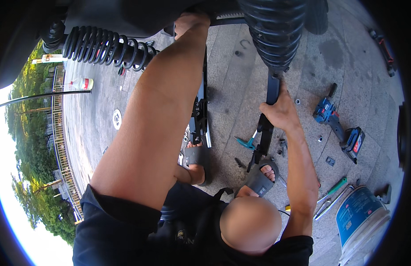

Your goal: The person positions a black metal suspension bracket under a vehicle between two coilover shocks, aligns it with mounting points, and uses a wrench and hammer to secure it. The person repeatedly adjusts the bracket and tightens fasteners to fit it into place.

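My right hand [283,110] is closed around a black bar [273,88], its thumb across the near face and the other fingers mostly behind. The bar runs down from a black ribbed spring-like part [276,37] into a dark bracket [264,137]. My left arm reaches up to the far middle, where my left hand [192,24] is against the underside of a large black body [125,15]; its fingers are hidden there. Left of that arm is a black coil-spring shock absorber [110,48]. Another black metal frame piece [198,115] stands partly behind the forearm.
A green T-handle tool [247,142] lies by the bracket. To the right are a blue cordless impact wrench [334,119], a green-handled screwdriver [337,186] and a blue-and-white bucket [358,213]. Loose small parts dot the paving. A bottle [83,84] and white disc [117,119] are left.
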A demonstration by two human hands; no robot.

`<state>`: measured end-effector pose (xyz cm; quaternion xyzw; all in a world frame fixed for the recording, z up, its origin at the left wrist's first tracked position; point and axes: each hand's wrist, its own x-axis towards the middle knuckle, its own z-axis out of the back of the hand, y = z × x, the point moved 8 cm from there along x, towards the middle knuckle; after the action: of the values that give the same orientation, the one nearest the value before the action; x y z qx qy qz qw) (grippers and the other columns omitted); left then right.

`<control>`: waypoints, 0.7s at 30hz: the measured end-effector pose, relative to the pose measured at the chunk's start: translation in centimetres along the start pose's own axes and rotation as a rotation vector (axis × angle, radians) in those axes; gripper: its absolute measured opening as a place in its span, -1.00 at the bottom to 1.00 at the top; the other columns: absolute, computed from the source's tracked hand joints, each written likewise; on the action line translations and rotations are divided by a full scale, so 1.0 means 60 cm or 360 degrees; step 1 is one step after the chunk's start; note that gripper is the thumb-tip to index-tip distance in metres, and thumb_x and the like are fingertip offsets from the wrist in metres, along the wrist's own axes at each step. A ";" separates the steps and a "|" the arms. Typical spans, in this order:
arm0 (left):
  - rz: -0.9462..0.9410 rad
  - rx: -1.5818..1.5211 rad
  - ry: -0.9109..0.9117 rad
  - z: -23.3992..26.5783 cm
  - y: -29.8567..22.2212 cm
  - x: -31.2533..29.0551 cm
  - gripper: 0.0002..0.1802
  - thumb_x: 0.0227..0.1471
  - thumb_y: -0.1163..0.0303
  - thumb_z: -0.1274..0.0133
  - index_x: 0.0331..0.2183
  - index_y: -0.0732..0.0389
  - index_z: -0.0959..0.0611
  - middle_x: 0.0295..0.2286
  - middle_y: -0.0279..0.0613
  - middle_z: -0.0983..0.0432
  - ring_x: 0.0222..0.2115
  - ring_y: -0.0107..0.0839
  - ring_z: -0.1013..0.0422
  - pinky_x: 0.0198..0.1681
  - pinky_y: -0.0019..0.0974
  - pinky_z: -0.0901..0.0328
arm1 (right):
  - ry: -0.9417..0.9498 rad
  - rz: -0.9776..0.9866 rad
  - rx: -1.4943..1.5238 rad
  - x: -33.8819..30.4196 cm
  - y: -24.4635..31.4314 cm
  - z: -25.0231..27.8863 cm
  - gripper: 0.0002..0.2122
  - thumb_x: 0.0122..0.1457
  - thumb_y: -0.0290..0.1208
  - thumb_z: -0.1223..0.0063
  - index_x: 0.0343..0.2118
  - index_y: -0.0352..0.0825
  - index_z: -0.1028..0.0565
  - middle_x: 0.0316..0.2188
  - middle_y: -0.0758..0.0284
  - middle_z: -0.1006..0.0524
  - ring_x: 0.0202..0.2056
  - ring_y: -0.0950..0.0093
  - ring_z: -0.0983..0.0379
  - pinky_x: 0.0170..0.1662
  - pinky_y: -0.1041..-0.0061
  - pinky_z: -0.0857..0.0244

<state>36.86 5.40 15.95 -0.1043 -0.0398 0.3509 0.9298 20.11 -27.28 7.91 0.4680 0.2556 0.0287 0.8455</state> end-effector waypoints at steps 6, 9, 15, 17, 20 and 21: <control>0.0031 -0.0036 -0.0027 0.017 -0.027 -0.016 -0.46 0.04 -0.04 -0.06 -0.17 0.26 -0.54 -0.21 -0.01 -0.47 -0.19 -0.16 -0.39 -0.16 -0.11 -0.29 | 0.0009 -0.0011 0.0059 -0.003 -0.001 0.005 -0.04 -0.17 -0.34 -0.19 0.34 -0.40 0.07 0.02 -0.13 -0.38 0.06 0.01 -0.39 0.13 0.28 -0.28; 0.0032 -0.0049 -0.0047 0.020 -0.031 -0.018 -0.42 0.02 -0.05 -0.06 -0.14 0.28 -0.52 -0.18 0.03 -0.46 -0.15 -0.12 -0.38 -0.12 -0.09 -0.27 | 0.0012 0.0011 0.0068 -0.002 0.003 0.011 -0.04 -0.17 -0.34 -0.20 0.34 -0.40 0.07 0.02 -0.13 -0.37 0.07 0.01 -0.38 0.14 0.29 -0.27; 0.0044 -0.0102 -0.0083 0.033 -0.027 -0.033 -0.35 0.00 -0.06 -0.06 -0.08 0.33 -0.48 -0.11 0.09 -0.44 -0.07 -0.06 -0.36 -0.03 -0.06 -0.24 | -0.0028 0.0071 0.0033 0.003 0.002 0.014 -0.02 -0.18 -0.34 -0.21 0.34 -0.40 0.07 0.02 -0.14 -0.37 0.06 0.00 -0.39 0.14 0.28 -0.28; 0.0066 -0.0126 -0.0092 0.039 -0.026 -0.043 -0.32 -0.01 -0.06 -0.06 -0.06 0.34 -0.47 -0.09 0.11 -0.43 -0.04 -0.04 -0.35 0.00 -0.05 -0.23 | -0.0027 0.0079 0.0026 0.006 -0.004 0.010 -0.02 -0.18 -0.34 -0.21 0.34 -0.40 0.07 0.02 -0.14 -0.37 0.05 0.00 -0.39 0.13 0.28 -0.29; 0.0095 -0.0187 -0.0131 0.050 -0.021 -0.058 -0.28 -0.02 -0.06 -0.06 -0.03 0.36 -0.45 -0.06 0.14 -0.41 -0.01 -0.01 -0.33 0.04 -0.04 -0.21 | -0.0037 0.0105 0.0033 0.009 -0.010 0.004 -0.02 -0.18 -0.33 -0.22 0.34 -0.38 0.07 0.02 -0.14 -0.38 0.04 -0.01 -0.40 0.12 0.27 -0.30; 0.0116 -0.0213 -0.0155 0.054 -0.017 -0.064 -0.27 -0.03 -0.06 -0.06 -0.02 0.37 -0.44 -0.05 0.16 -0.41 0.01 0.00 -0.33 0.06 -0.03 -0.20 | -0.0047 0.0122 0.0036 0.011 -0.010 0.004 -0.02 -0.18 -0.33 -0.23 0.34 -0.37 0.07 0.02 -0.14 -0.38 0.04 -0.01 -0.40 0.12 0.27 -0.30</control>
<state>34.17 2.63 19.31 -0.1502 -0.1045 0.3857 0.9043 20.69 -27.60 7.28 0.4873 0.2252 0.0514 0.8422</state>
